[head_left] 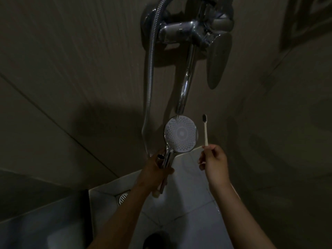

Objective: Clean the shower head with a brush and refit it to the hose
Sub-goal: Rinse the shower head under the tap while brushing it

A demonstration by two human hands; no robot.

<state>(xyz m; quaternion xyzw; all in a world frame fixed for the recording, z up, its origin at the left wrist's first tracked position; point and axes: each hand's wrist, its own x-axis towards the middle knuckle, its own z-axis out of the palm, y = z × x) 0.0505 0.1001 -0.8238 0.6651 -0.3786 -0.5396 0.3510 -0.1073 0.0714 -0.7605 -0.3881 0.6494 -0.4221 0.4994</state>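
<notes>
My left hand (156,169) has its fingers curled round the chrome handle of the shower head (180,134), which is held upright with the white nozzle face toward me. The end nut of the hose (150,69) sits in the same grip, just beside the handle and not joined to its lower end. My right hand (213,159) pinches the bottom of the brush (205,133) between thumb and fingertips. The brush stands upright, dark bristles on top, just right of the head and apart from it. The tap spout (186,78) ends directly above the head's rim. Below lie the tiled floor (188,203) and a drain (123,197).
</notes>
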